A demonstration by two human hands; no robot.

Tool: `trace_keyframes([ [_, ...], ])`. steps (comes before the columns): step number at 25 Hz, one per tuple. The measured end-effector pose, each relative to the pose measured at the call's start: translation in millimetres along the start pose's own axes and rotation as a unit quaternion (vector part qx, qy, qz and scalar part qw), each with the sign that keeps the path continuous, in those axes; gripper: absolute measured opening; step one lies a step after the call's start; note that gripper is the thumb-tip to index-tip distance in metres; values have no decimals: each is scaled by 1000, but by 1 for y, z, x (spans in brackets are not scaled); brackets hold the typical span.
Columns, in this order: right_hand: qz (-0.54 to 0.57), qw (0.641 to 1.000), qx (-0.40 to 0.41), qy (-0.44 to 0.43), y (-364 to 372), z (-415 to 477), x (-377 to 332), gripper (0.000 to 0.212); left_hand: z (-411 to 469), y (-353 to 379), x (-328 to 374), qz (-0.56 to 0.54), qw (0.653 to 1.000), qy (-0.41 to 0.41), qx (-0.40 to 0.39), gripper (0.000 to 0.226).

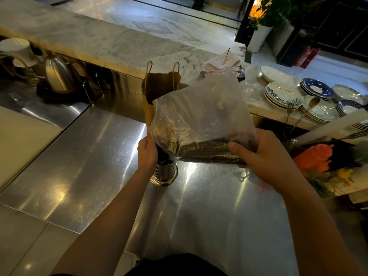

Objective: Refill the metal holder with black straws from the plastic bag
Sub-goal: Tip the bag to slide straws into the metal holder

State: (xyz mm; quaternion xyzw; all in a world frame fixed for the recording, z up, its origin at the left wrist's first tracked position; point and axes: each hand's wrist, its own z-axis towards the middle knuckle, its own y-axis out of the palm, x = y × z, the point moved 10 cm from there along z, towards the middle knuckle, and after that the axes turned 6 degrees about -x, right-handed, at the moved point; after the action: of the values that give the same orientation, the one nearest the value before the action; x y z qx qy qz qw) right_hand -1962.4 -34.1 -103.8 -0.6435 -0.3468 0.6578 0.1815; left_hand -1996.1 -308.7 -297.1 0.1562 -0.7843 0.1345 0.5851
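A perforated metal holder (pixel 164 173) stands upright on the steel counter (pixel 95 156), with a few black straws showing in its top. Directly above it hangs a clear plastic bag (pixel 201 116), tilted so its lower left corner sits over the holder's mouth. A bundle of black straws (pixel 209 152) lies along the bottom of the bag. My left hand (pixel 147 152) grips the bag's left edge just above the holder. My right hand (pixel 266 154) grips the bag's lower right end, thumb on top of the straws.
A brown paper bag (pixel 159 90) with handles stands just behind the plastic bag. A metal kettle (pixel 57 76) sits at the back left. Stacked plates (pixel 282 96) and cutlery fill the marble ledge on the right. An orange object (pixel 312 158) lies on printed sheets at the right.
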Motion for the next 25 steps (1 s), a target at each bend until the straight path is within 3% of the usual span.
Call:
trace_keyframes([
  [10,-8,1000,0,-22,0,2,-18,19,0,4,1,39,999,13,-25,49],
  [16,-13,999,-25,-16,-3,19,-25,17,5,5,6,129,978,106,-122,29],
  [20,-71,996,-40,-24,-2,29,-31,17,-5,-3,6,105,969,148,-165,35],
  [23,-86,994,-51,-35,-2,32,-40,10,-19,-1,3,151,959,150,-187,30],
  [25,-102,992,-59,-49,-3,34,-47,12,-28,4,-4,195,949,139,-204,44],
])
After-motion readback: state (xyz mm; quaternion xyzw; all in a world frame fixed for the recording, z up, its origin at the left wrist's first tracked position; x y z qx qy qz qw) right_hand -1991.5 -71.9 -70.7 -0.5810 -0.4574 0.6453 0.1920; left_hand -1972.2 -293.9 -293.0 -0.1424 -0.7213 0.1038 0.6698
